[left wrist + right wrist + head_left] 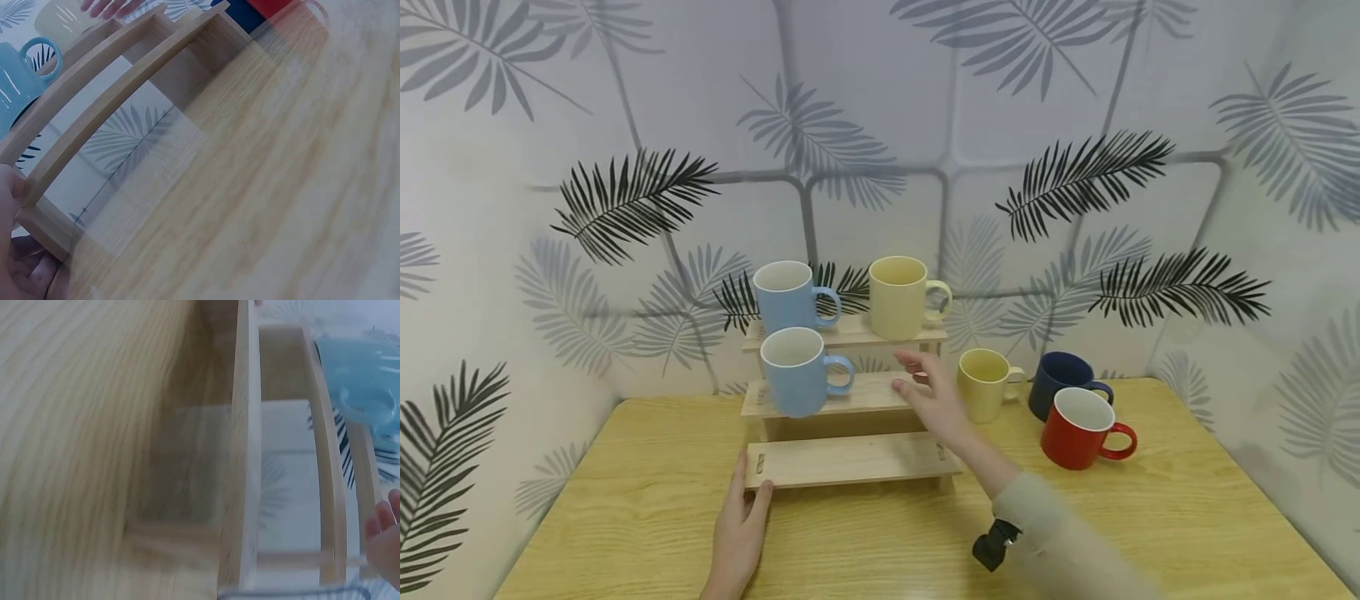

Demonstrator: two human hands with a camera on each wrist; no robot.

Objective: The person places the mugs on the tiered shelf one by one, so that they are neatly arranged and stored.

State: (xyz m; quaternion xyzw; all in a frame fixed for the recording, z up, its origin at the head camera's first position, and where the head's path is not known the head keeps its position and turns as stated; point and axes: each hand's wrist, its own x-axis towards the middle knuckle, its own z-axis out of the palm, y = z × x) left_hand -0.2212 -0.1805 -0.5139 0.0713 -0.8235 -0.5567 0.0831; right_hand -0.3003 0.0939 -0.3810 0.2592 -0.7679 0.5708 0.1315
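A three-step wooden rack (850, 460) stands on the table. My left hand (739, 529) holds the left end of its lowest step, thumb at the front edge and fingers along the side. Over the right end of the middle step is my right hand (936, 400), fingers loosely bent and holding nothing. One light blue mug (795, 375) sits on the middle step at the left. Behind it, on the top step, stand another light blue mug (786, 300) and a pale yellow mug (897, 300) to its right. All three handles point right.
Right of the rack on the wooden table (647, 500) stand a second yellow mug (981, 387), a navy mug (1051, 383) and a red mug (1075, 433). The red one is in front of the navy one. A leaf-patterned curtain (880, 108) hangs behind.
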